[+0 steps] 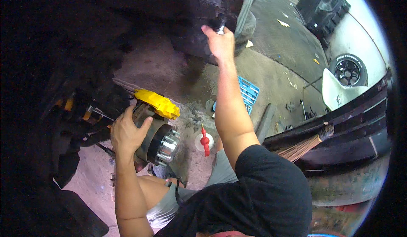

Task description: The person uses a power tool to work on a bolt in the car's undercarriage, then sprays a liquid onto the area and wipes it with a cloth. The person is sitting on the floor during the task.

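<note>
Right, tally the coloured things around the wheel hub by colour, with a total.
Yellow: 1, the brake caliper beside the left hand.
Blue: 1, the socket set tray on the floor.
Red: 1, the spout of the squeeze bottle.
Total: 3.

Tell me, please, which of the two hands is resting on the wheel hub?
The left hand: it rests on the hub beside the yellow caliper, while the right hand is raised overhead, gripping a metal tool.
</note>
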Demonstrator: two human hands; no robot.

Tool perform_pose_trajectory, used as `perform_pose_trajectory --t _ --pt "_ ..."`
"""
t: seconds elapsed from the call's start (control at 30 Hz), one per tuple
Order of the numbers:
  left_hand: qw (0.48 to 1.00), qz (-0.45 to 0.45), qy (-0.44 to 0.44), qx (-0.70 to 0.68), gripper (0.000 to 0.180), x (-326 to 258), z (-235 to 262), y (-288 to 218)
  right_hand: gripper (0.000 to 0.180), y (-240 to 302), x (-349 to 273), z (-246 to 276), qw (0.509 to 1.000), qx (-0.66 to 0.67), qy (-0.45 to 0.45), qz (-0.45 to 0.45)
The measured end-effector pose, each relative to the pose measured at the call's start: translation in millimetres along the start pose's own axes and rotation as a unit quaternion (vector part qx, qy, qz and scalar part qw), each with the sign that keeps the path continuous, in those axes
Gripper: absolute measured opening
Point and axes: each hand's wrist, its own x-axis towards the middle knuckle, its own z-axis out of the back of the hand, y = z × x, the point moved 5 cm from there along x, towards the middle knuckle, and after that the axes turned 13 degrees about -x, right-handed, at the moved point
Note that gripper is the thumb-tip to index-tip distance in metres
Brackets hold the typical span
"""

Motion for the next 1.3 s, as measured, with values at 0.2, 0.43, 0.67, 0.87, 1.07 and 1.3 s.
perform_pose_trajectory --t 0.2,0.43,0.67,0.87,1.07,1.3 --pt "1.000 -0.010 -0.013 0.000 0.069 2.7 -3.7 -1.8 0.032 -4.2 6.9 6.2 0.998 0.014 -0.004 0.061" --pt "1.000 -0.017 -0.020 0.002 0.069 -0.6 -0.9 2.6 0.052 23.4 -3.3 17.3 0.955 -0.291 0.001 0.063" --pt "0.989 -0.100 -0.104 -0.012 0.065 -5.4 6.8 -8.8 0.064 40.9 -81.3 16.0 0.914 -0.328 0.219 0.100" --pt "0.957 -0.253 0.034 -0.139 0.058 -31.7 -18.7 -64.7 0.065 9.8 -192.3 -10.6 0.912 -0.019 0.359 0.196" --pt "0.955 -0.271 0.025 -0.120 0.029 -40.2 -31.8 -62.7 0.039 -1.9 -231.0 6.5 0.682 0.345 0.600 -0.237" --pt "0.948 -0.301 0.014 -0.100 0.024 -32.1 -50.2 -60.8 0.030 -29.0 -203.3 34.0 0.775 0.343 0.506 -0.160"
